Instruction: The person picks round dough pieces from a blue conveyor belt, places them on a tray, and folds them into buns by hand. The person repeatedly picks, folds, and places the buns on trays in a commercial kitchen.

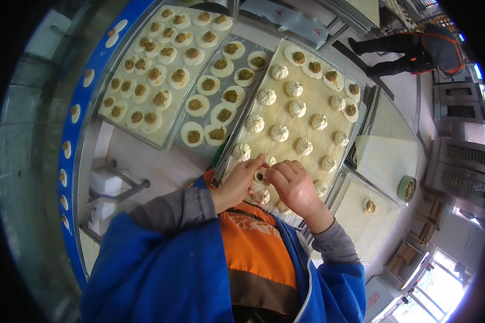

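Close to my body, a half-closed filled bun (pixel 261 182) sits between my hands, its dough gathered round a small dark opening. My left hand (pixel 236 182) cups it from the left with the thumb near the rim. On the other side my right hand (pixel 293 185) pinches the dough edge with its fingertips. Both hands are over the near end of a lined tray (pixel 310 59). Rows of pleated buns (pixel 279 133) stand on that tray. At its far end lie several flat dough rounds topped with brown-green filling (pixel 298 56).
Left of the tray, a grey surface (pixel 207 116) and another lined tray (pixel 167 126) carry filled dough rounds. A blue-edged conveyor (pixel 70 124) with more rounds runs along the left. At right are a green bowl (pixel 407 188) and a single round (pixel 369 205). Another person (pixel 436 51) stands far right.
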A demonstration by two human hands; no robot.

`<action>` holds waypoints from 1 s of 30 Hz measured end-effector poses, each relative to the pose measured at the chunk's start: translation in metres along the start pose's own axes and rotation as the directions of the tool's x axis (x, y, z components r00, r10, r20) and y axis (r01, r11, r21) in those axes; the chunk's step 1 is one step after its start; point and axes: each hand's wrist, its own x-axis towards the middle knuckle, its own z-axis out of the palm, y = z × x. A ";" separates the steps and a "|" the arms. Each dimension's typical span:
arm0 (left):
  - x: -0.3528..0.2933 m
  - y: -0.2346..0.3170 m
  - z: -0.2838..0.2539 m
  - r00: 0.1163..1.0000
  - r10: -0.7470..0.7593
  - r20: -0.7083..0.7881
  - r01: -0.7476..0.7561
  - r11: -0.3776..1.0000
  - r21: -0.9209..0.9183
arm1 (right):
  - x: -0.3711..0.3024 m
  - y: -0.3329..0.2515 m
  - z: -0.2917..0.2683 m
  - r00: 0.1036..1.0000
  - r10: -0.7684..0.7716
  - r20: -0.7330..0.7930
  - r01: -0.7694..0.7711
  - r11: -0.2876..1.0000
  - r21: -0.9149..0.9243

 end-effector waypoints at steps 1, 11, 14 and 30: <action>0.002 0.002 0.000 0.998 0.053 -0.018 -0.052 0.996 0.073 | 0.000 0.001 0.001 1.000 0.022 -0.011 -0.022 0.999 0.047; -0.010 0.014 -0.006 0.973 0.202 0.110 -0.228 0.910 0.346 | -0.001 0.003 0.006 0.980 0.181 -0.076 -0.158 0.956 0.247; -0.010 0.019 -0.009 0.950 0.216 0.226 -0.251 0.958 0.142 | -0.002 0.004 0.007 0.967 0.245 -0.068 -0.210 0.919 0.333; -0.016 0.027 -0.019 0.973 -0.049 0.224 -0.022 0.952 0.304 | -0.003 -0.001 0.009 0.990 -0.059 -0.126 0.077 0.987 0.139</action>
